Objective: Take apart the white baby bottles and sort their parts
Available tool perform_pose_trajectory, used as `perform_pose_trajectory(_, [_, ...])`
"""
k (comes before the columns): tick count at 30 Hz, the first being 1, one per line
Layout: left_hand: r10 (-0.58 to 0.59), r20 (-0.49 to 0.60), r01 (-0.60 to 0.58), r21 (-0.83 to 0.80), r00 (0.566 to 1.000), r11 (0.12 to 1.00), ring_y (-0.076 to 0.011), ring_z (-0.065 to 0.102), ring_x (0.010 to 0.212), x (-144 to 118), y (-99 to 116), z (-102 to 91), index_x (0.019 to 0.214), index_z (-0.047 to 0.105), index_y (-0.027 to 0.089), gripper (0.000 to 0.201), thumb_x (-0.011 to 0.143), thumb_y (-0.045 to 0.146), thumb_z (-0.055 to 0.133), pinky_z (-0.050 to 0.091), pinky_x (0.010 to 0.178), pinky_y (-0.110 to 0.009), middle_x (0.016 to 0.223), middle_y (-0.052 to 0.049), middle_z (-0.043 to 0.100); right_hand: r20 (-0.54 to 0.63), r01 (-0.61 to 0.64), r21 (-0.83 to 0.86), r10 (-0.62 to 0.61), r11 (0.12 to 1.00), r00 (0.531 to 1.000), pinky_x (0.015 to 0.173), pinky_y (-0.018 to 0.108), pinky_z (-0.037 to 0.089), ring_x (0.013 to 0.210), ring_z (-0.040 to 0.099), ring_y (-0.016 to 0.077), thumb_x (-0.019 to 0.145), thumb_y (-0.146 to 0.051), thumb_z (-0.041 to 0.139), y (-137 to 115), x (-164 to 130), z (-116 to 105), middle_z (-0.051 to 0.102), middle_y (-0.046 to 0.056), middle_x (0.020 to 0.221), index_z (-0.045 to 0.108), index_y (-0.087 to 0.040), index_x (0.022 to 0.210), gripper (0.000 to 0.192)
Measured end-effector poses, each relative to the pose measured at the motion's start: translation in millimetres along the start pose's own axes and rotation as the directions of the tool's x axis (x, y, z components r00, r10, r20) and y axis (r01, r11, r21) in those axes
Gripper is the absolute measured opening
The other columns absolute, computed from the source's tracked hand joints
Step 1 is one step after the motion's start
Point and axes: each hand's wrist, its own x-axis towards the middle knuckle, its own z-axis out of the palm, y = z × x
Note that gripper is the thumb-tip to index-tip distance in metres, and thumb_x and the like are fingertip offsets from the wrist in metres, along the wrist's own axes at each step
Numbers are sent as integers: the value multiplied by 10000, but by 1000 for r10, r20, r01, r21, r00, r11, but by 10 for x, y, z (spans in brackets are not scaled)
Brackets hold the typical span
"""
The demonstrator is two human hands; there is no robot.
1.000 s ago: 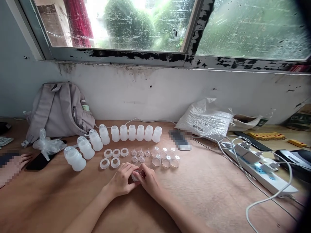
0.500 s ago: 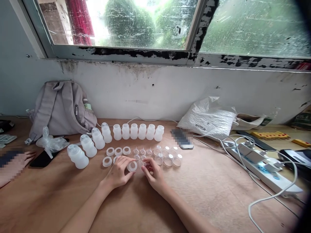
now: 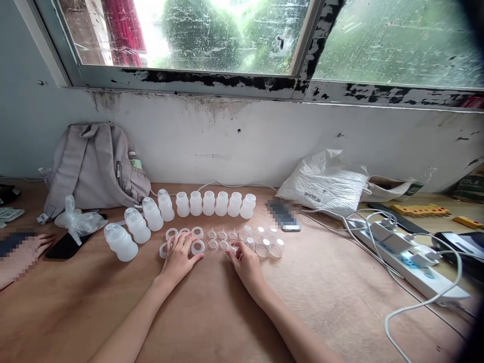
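White translucent plastic ring (image 3: 197, 247) lies flat on the brown wooden surface (image 3: 340, 297), centre of the frame, at the fingertips of the left hand (image 3: 177, 257). That hand's fingers are spread, resting over further rings (image 3: 171, 233) of the same kind. Right hand (image 3: 244, 258) lies just right of centre, fingers loosely curled with tips at small clear silicone nipples (image 3: 218, 240); whether they pinch one cannot be told. Behind, a row of white translucent bottles (image 3: 215, 203) stands upright; clear round caps (image 3: 266, 244) sit right of the nipples. Grey fabric backpack (image 3: 91, 169) at left. White plastic bag (image 3: 325, 184) at right carries dark print, too small to read. White power strip (image 3: 408, 264) at far right.
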Motion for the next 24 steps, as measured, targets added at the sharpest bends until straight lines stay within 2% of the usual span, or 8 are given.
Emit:
perform_pose_trajectory(10, [6,-7,-6,23,1000,1000,-255,440,1092,-2,7,-8,1038,524,247,349,718,375,580,193,973,-469,1146,-67,539,-6,-24,-126,23,992,1000,634,265,442,670,602,180,800,-185,360,79,41,59,639,88,747,528,-101,1014,284])
perform_pose_trajectory(17, [18,-13,-17,29,1000,999,-258,444,1091,-9,3,4,1045,522,242,349,726,374,573,174,978,-474,1136,-72,548,46,-70,-204,81,976,996,668,255,438,785,621,198,811,-139,362,42,66,52,659,121,871,542,-100,1009,270])
perform_pose_trajectory(24, [36,-13,-35,47,999,998,-254,441,1090,-16,25,-13,1060,515,234,354,734,364,559,171,979,-473,1131,-71,550,53,-80,-198,92,977,994,663,256,437,756,620,196,807,-142,376,63,90,60,661,107,827,545,-107,994,255])
